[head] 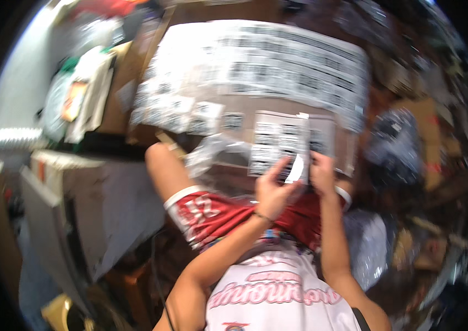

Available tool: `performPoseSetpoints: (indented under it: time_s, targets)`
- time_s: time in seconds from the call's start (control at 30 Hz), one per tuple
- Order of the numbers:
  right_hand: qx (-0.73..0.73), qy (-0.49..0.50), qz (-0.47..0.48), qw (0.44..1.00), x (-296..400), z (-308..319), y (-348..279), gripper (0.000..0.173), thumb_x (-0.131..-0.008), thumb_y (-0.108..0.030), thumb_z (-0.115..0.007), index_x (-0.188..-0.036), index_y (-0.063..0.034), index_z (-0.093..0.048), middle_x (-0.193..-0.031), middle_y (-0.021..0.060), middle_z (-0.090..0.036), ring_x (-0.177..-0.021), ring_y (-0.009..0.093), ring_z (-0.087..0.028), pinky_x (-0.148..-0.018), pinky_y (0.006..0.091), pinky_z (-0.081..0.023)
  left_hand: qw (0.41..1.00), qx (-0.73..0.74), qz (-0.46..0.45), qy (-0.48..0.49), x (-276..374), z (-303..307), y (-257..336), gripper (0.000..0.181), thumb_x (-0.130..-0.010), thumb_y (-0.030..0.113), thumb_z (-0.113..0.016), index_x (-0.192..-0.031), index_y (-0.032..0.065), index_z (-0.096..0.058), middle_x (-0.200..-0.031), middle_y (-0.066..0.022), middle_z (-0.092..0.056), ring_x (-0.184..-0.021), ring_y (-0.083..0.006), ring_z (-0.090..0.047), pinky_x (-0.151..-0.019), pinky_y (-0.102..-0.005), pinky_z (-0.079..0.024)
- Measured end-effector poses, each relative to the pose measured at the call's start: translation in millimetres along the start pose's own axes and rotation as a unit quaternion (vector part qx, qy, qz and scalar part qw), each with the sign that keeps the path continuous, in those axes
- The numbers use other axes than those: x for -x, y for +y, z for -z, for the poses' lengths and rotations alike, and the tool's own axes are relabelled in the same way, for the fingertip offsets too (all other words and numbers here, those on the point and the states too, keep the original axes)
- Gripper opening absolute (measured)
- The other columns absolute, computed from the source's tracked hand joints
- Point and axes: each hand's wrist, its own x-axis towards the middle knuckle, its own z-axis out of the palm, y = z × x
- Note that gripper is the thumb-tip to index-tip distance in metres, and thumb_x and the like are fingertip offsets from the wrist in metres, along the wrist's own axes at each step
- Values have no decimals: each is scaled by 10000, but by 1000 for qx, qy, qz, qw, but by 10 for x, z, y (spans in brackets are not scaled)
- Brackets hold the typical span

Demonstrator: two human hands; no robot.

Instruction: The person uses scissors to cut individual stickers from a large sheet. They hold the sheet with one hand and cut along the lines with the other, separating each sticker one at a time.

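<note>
A narrow white sheet of printed labels [277, 138] stands out before me, above my lap. My left hand [273, 190] grips its lower end, thumb and forefinger spread over the front. Between them a blank white slip [295, 169] curls up, its lower end at the thumb. My right hand [322, 171] is at the sheet's right edge with fingers curled; blur hides whether it pinches anything. Just beyond that hand lies a greyish printed sheet [321, 132]. Larger sheets of printed labels [259, 58] cover much of the brown work surface [234, 103].
Clear plastic film [217, 151] lies by my left knee. Cardboard boxes [120, 91] and a grey-sided box [122, 211] stand to the left. On the right are a plastic-wrapped dark bundle [395, 145], cardboard [428, 136] and a clear plastic bag [368, 244].
</note>
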Motion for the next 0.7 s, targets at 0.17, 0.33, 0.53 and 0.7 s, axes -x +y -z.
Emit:
performPoseSetpoints:
  time_s: [0.17, 0.33, 0.53, 0.7]
  targets:
    - [-135, -30, -26, 990, -89, -178, -438, 169, -916, -9, -545, -889, 36, -705, -659, 53, -667, -564, 104, -591, -504, 314, -455, 999, 6, -21, 30, -21, 55, 32, 653, -855, -46, -768, -1457, -28, -516, -1136, -104, -698, -812, -108, -691, -632, -231, -553]
    - [-115, 18, -20, 993, -219, -100, -407, 166, -921, -39, -601, -819, 31, -711, -620, 45, -656, -547, 91, -595, -502, 293, -457, 1000, -20, 3, 0, 8, 47, 149, 682, -846, -62, -767, -1469, -49, -489, -1055, -83, -719, -754, -96, -689, -586, -209, -514]
    - [-191, -28, -63, 979, -495, 148, -407, 159, -953, -81, -608, -985, 28, -719, -763, 83, -696, -556, 119, -630, -500, 271, -497, 1000, -6, -20, -9, 97, 75, 28, 665, -845, -87, -750, -1458, -64, -493, -1168, -114, -688, -822, -124, -715, -636, -224, -546]
    - [-149, -27, -86, 985, -310, 186, -532, 311, -983, -260, -709, -1036, 45, -690, -807, 113, -728, -581, 114, -656, -523, 241, -496, 999, -20, 36, -11, 126, 292, -40, 586, -877, -39, -757, -1420, -53, -537, -1275, -113, -659, -946, -119, -695, -717, -239, -619]
